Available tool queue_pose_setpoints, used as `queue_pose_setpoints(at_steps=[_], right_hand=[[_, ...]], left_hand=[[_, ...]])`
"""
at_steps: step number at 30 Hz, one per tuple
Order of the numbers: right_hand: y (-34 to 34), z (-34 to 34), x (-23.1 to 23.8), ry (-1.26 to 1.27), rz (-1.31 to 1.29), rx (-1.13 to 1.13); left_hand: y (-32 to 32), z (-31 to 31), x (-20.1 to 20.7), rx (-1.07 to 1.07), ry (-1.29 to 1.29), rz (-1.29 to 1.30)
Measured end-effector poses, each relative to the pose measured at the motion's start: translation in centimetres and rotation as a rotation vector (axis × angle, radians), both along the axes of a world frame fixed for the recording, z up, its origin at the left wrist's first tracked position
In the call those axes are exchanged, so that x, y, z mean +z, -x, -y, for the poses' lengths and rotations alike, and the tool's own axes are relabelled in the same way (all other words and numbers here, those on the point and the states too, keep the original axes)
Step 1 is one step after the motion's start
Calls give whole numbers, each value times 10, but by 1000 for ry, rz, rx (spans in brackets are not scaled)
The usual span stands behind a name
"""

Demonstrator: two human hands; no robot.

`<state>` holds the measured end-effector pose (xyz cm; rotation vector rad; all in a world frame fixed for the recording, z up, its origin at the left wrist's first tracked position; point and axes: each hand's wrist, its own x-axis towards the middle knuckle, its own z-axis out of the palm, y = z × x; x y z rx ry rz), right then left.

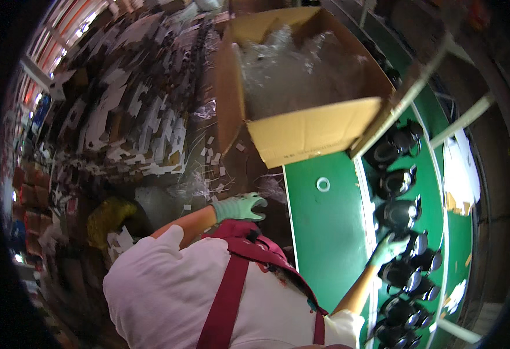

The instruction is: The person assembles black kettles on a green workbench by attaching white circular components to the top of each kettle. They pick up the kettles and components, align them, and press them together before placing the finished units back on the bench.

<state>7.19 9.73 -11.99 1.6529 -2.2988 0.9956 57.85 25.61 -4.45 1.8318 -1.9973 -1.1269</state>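
My right hand [388, 250], in a pale green glove, reaches across to the row of glossy black kettles. Its fingers close on one black kettle [416, 243] near the middle of the row; the exact hold is partly hidden. In front of my body, my left hand [238, 207], gloved the same way, holds nothing, and its thumb and fingers are apart. Other black kettles [400, 214] lie close together above and below my right hand on the green surface.
A big open cardboard box [313, 131] with clear plastic bags [301, 64] stands ahead. A white ring [323, 184] lies on the green bench [324, 232]. A metal frame post [406, 102] crosses at right. Stacked flat cardboard [133, 110] and floor scraps are at left.
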Motion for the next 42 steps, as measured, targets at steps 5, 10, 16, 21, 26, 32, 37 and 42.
queue_pose_setpoints(at_steps=[5,10,16,21,26,32,37,42], right_hand=[[-148,-31,72,245,555,368],[-311,-21,208,346,627,809],[-519,0,315,-87,141,900],[-601,48,298,-308,-222,837],[-606,83,250,-611,-324,591],[-647,88,221,-783,-202,325],[-685,105,211,-731,-229,145],[-722,71,203,-422,-602,-212]], left_hand=[[-131,-22,-10,163,-180,-19],[-284,9,40,98,50,118],[-427,92,58,41,314,284],[-486,154,45,-258,98,-187],[-577,253,14,-375,89,-171],[-698,423,83,-244,357,-136],[-839,566,126,133,756,-326],[-888,841,185,131,1022,-247]])
